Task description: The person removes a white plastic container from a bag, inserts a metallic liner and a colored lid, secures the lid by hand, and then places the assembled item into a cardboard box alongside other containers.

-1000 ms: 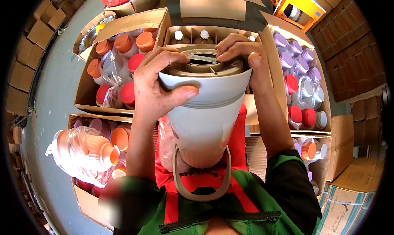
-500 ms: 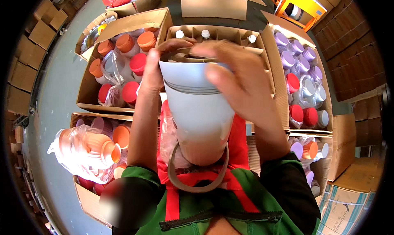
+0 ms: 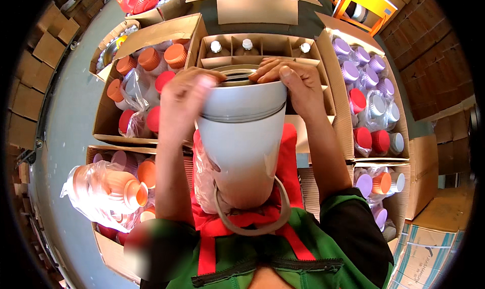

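A white thermos flask casing (image 3: 242, 152) stands between my forearms on my lap, its wide round end facing up and away. A loop handle (image 3: 252, 231) hangs at its lap end. Within the upper rim sits a brownish ring (image 3: 237, 76), partly covered by fingers. My left hand (image 3: 187, 94), a little blurred, is curled over the rim's left side. On the right side, my right hand (image 3: 295, 84) grips the rim with fingers bent over the ring and thumb at the outer edge. Red cloth (image 3: 287, 162) and clear plastic wrap (image 3: 203, 180) lie around the casing.
Straight ahead, a divided carton (image 3: 273, 39) holds white-capped bottles. Cartons of orange- and red-topped flasks (image 3: 149, 59) stand left, purple-, red- and white-topped flasks (image 3: 349, 71) right. A plastic-wrapped orange flask (image 3: 108, 188) lies at near left. An orange-yellow stool (image 3: 366, 8) stands far right.
My right hand has come from a blurred sweep over the casing to a grip on the rim's right side. My left hand has shifted from the side onto the rim's top.
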A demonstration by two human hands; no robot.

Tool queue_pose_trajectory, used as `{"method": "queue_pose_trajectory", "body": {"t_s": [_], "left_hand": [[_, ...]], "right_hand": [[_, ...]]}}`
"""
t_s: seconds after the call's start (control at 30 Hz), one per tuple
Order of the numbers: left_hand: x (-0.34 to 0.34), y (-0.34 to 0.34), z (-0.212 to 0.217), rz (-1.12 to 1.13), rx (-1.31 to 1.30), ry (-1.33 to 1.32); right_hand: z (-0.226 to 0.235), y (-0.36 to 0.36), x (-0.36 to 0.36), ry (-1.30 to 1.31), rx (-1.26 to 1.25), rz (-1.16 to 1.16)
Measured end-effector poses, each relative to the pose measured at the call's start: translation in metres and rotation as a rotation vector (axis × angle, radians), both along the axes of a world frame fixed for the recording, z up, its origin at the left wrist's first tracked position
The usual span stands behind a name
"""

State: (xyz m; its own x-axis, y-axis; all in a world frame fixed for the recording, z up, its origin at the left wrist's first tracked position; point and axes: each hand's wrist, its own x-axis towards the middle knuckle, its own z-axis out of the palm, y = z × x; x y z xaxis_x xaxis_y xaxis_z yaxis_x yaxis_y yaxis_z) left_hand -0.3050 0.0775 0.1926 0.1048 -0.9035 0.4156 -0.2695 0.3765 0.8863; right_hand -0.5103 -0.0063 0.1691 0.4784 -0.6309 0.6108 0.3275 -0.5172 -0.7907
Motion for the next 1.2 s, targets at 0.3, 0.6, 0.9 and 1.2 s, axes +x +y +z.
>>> {"method": "queue_pose_trajectory", "body": {"t_s": [0.3, 0.6, 0.9, 1.2], "left_hand": [[0.011, -0.053, -0.06, -0.235, -0.003, 0.453], [0.006, -0.055, -0.076, -0.285, 0.02, 0.878], [0.011, -0.059, -0.099, -0.37, -0.195, 1.455], [0.013, -0.056, -0.098, -0.611, -0.058, 1.45]], "right_hand": [[0.084, -0.016, -0.001, 0.586, -0.725, -0.415], [0.085, -0.037, 0.065, 0.779, -0.421, 0.356], [0.07, -0.014, 0.129, 1.233, -0.605, 0.64], [0.13, -0.057, 0.121, 0.985, -0.518, 0.394]]}}
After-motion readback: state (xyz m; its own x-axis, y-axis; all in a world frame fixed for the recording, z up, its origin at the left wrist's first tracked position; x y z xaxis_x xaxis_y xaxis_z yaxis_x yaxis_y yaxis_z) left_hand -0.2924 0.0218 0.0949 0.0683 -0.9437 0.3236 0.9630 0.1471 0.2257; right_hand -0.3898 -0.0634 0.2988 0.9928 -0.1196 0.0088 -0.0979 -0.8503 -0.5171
